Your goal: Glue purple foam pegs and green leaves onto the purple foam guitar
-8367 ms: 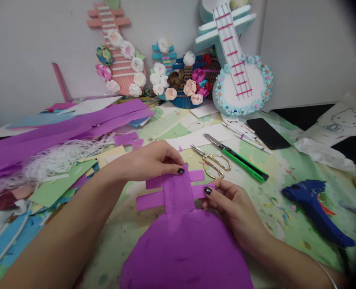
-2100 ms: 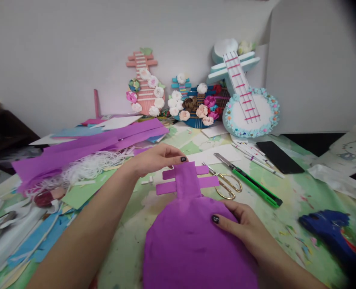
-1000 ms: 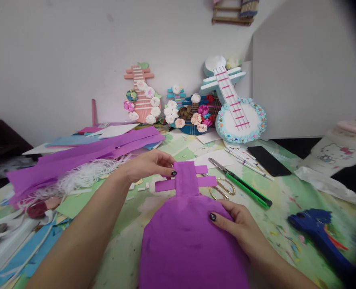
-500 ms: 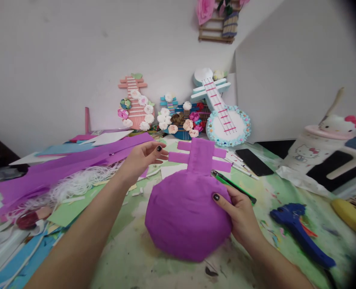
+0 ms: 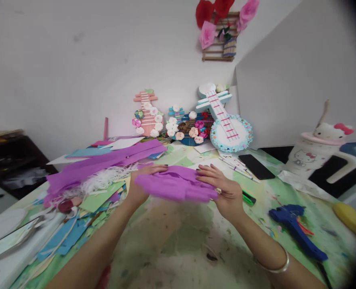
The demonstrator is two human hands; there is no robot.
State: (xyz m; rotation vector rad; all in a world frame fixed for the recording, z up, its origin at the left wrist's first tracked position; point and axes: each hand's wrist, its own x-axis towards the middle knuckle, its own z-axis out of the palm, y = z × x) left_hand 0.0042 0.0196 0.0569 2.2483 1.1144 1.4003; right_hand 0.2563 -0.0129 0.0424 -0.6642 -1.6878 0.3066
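A purple paper-covered toy lute (image 5: 176,188) is held up over the table, tipped nearly edge-on and smeared by motion. My left hand (image 5: 140,184) grips its left side, fingers lying over the top edge. On the opposite side, my right hand (image 5: 223,188) has its fingers over the top and its thumb lower down. The lute's neck and pegs are hard to make out at this angle. Just beyond my right hand lies a green cutter (image 5: 248,197), partly covered by it.
At right are a blue glue gun (image 5: 298,230), a black phone (image 5: 256,166) and a white cup (image 5: 307,156). Purple paper (image 5: 105,164), white shredded strands (image 5: 105,180) and paper scraps (image 5: 102,196) cover the left. Decorated toy lutes (image 5: 232,130) lean against the wall.
The purple lute has tipped from face-up to nearly edge-on and risen off the table. My left hand has moved from beside its pegs onto its left side; my right hand still holds it.
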